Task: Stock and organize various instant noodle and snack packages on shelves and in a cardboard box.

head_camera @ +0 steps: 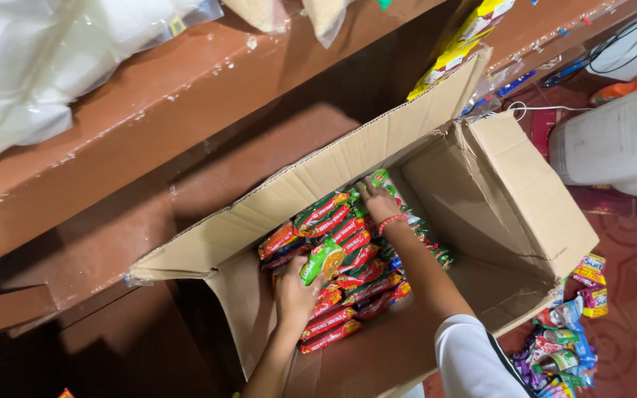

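An open cardboard box (pixel 495 184) lies tilted on the floor, with several red and green snack packets (pixel 348 273) stacked inside. My left hand (pixel 294 292) is in the box and grips a green packet (pixel 324 259) at the top of the stack. My right hand (pixel 377 200), with a red bracelet at the wrist, reaches deeper and rests its fingers on the packets at the far end of the row. A white sleeve (pixel 473 361) covers my right upper arm.
Brown wooden shelves (pixel 186 81) run along the left and top, holding white plastic bags (pixel 31 59) and a yellow packet (pixel 458 44). A white plastic jerrycan (pixel 617 140) stands at the right. Loose colourful packets (pixel 565 346) lie on the red patterned floor beside the box.
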